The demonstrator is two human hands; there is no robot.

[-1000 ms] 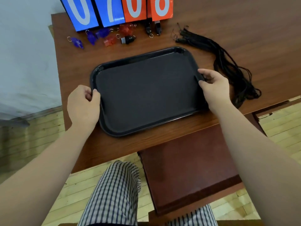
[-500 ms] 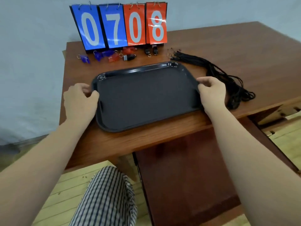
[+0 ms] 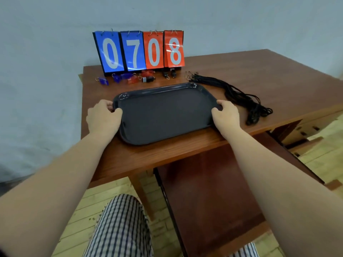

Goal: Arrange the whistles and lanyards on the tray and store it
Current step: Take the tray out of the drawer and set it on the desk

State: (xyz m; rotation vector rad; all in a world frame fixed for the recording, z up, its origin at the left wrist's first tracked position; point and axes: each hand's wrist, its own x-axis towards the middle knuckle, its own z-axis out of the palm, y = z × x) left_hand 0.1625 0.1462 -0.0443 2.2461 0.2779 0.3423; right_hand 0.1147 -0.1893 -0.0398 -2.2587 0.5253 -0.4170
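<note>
Tabletop (image 3: 259, 71): brown wood, carrying every item noted below.

Tray (image 3: 163, 112): dark, flat on the tabletop near its front edge, nothing loaded.

Scoreboard (image 3: 139, 51): stands at the back edge, reading 0708.

Lanyards (image 3: 239, 93): one black bundle lying to the right of the tray, close to my right hand (image 3: 226, 115).

Hands: my left hand (image 3: 103, 117) grips the tray's left rim with fingers curled over it. My right hand grips the right rim likewise.

Whistles (image 3: 133, 78): a row of blue, red and black ones between scoreboard and tray, none on the tray.

Risk, in my judgement: pushing the tray further back could sweep the whistles against the scoreboard or tip it. Sliding it right could catch the lanyards and drag them off the front edge. The loose cords may also tangle when lifted.

Change from a second ago: both grips are unchanged and the tray appears to be in the same place. My head has lifted, so the whole scoreboard and the wall now show.
</note>
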